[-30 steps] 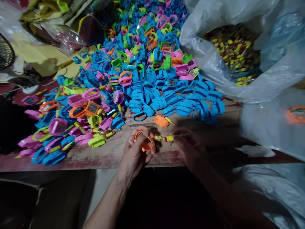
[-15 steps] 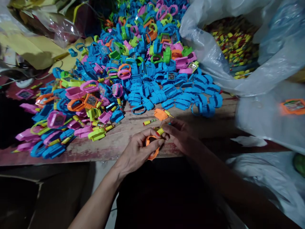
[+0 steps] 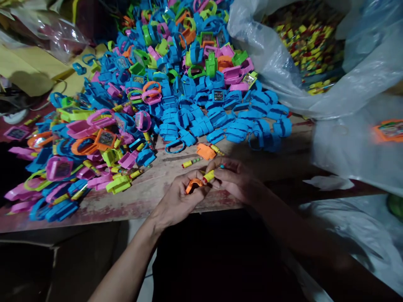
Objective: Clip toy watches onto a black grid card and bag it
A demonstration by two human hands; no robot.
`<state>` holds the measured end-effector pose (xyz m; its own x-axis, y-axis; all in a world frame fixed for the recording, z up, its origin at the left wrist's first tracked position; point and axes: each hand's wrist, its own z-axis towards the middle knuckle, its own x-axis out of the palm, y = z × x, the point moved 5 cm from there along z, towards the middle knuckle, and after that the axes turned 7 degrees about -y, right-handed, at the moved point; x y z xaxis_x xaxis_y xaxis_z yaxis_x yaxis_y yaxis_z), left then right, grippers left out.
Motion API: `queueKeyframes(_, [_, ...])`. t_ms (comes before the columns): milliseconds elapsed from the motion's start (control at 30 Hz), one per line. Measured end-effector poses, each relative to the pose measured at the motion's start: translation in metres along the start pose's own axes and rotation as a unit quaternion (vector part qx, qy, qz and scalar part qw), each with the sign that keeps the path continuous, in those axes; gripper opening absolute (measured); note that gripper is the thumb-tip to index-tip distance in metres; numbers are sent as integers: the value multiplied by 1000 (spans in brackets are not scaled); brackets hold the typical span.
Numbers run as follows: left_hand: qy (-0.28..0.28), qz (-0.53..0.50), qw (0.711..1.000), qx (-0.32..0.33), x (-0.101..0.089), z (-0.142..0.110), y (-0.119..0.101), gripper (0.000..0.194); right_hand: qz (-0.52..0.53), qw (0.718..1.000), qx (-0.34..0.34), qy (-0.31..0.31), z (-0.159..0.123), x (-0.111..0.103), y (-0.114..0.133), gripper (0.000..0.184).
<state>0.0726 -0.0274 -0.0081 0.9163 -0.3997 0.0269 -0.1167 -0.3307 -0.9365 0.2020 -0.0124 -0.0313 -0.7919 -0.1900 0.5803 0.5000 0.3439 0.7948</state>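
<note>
Left hand [image 3: 179, 195]: fingers clenched on orange ring [image 3: 194, 183], just in from desk's near edge. Right hand [image 3: 237, 178]: fingers grasping yellow tube [image 3: 208, 176], its red end by the ring; contact unclear. Beyond: loose tube [image 3: 192, 162], orange piece [image 3: 206, 151] on desk [image 3: 170, 167]. Bare strip runs between near edge and piled blue pieces [image 3: 201, 126]. Open bag [image 3: 302, 105] bounds far right.

orange band [image 3: 193, 183]: part-hidden, left fingers [image 3: 199, 194] | orange frame [image 3: 391, 131]: cut off, blurred
</note>
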Motion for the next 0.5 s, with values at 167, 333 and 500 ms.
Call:
queueKeyframes(167, [17,-7,1000,-6,4,-1,0,12,-12,1000,-10,-8,-3,-3,0,15])
queueKeyframes(333, [27,-8,999,-19,5,-6,5,12,-34,999,-28,15,-7,-4,-4,17])
queueKeyframes(500, [36,-6,998,-41,8,-12,3,13,-111,993,-32,36,-15,-3,1,18])
